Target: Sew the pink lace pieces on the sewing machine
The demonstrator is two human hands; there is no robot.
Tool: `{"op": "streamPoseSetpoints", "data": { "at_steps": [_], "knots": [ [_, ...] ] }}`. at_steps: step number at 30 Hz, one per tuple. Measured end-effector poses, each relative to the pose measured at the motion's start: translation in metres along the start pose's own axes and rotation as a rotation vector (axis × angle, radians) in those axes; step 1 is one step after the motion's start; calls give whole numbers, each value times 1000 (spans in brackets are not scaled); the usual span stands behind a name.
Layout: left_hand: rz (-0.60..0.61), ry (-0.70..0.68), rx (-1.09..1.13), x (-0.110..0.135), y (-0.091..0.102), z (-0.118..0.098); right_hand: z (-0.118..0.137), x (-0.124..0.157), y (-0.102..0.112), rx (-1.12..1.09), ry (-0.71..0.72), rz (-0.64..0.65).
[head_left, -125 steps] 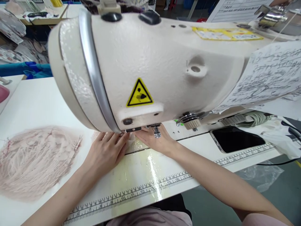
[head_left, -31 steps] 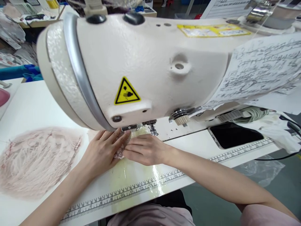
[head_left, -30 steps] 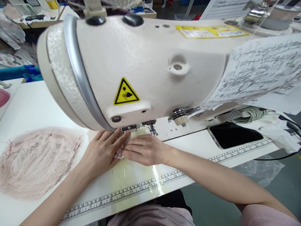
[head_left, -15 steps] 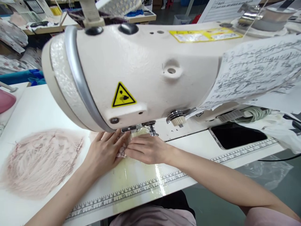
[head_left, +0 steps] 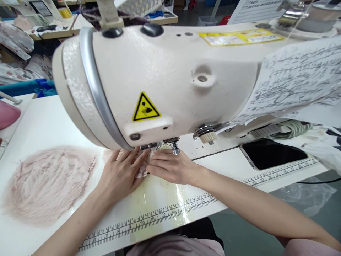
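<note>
A large white sewing machine [head_left: 170, 81] spans the view, and both hands are just under its head. My left hand [head_left: 121, 170] lies with fingers spread on a piece of pale pink patterned fabric [head_left: 141, 170]. Close beside it, my right hand [head_left: 170, 165] has its fingers pressed together on the fabric's right edge, pinching it. The machine's head and my fingers hide the needle and part of the fabric.
A round pile of sheer pink fabric [head_left: 50, 185] lies on the table at left. A phone [head_left: 273, 153] rests at right, behind the printed ruler strip [head_left: 149, 222]. Handwritten paper [head_left: 298, 78] hangs on the machine, with a coiled cable [head_left: 293, 129] below.
The whole view has shifted slightly, so the machine appears farther right. Slightly more of the patterned fabric shows between my hands; both keep nearly the same pose.
</note>
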State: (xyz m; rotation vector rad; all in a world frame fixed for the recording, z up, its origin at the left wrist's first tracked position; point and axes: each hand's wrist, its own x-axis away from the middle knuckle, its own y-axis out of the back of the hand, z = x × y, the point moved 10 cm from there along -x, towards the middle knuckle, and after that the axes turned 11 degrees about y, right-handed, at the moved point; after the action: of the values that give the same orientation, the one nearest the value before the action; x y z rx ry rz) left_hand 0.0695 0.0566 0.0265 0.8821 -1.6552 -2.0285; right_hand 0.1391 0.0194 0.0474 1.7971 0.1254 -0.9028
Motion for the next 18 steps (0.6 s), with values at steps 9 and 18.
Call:
{"op": "streamPoseSetpoints", "data": {
  "at_steps": [9, 18],
  "knots": [
    [-11, 24, 4, -1, 3, 0, -2, 0, 10, 77, -15, -69],
    [-8, 31, -17, -2, 2, -1, -9, -2, 16, 154, -36, -64]
  ]
}}
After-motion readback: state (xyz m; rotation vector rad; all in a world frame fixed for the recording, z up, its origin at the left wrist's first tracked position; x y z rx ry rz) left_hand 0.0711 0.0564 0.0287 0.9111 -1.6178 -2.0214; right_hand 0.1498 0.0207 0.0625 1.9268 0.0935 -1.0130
